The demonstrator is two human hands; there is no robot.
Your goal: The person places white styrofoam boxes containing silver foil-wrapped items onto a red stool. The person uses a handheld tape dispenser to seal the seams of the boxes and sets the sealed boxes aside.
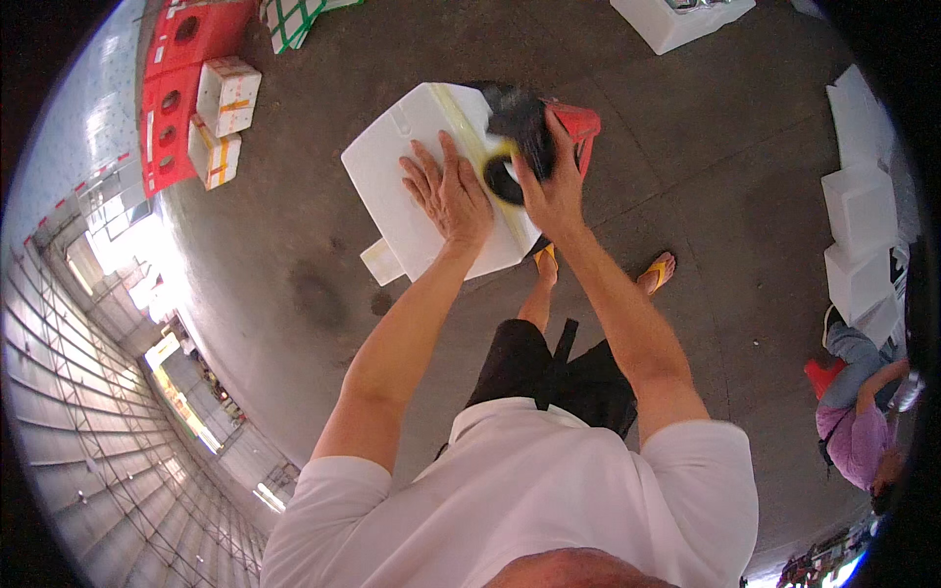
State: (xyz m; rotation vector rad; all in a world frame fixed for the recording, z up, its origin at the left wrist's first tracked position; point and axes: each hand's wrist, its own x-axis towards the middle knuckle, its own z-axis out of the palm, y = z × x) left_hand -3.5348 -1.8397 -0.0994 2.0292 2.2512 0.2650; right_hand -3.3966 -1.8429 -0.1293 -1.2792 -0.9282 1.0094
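A white foam box (pixel 382 162) stands in front of me with a strip of yellowish adhesive tape (pixel 459 121) running across its top. My left hand (pixel 452 195) lies flat on that top, fingers spread, just beside the strip. At the box's right side, my right hand (pixel 555 173) grips a roll of tape (pixel 504 178) with a yellow rim and a dark centre. Motion blurs the roll. A black object (pixel 520 121) next to it is too blurred to name. Behind my right hand shows part of a red plastic basket or stool (pixel 584 128).
Red plastic barriers (pixel 165 117) and taped foam boxes (pixel 229 95) stand at the upper left. An open foam box (pixel 669 26) sits at the top right. More white foam boxes (pixel 859 213) line the right edge, near a seated person (pixel 856 426).
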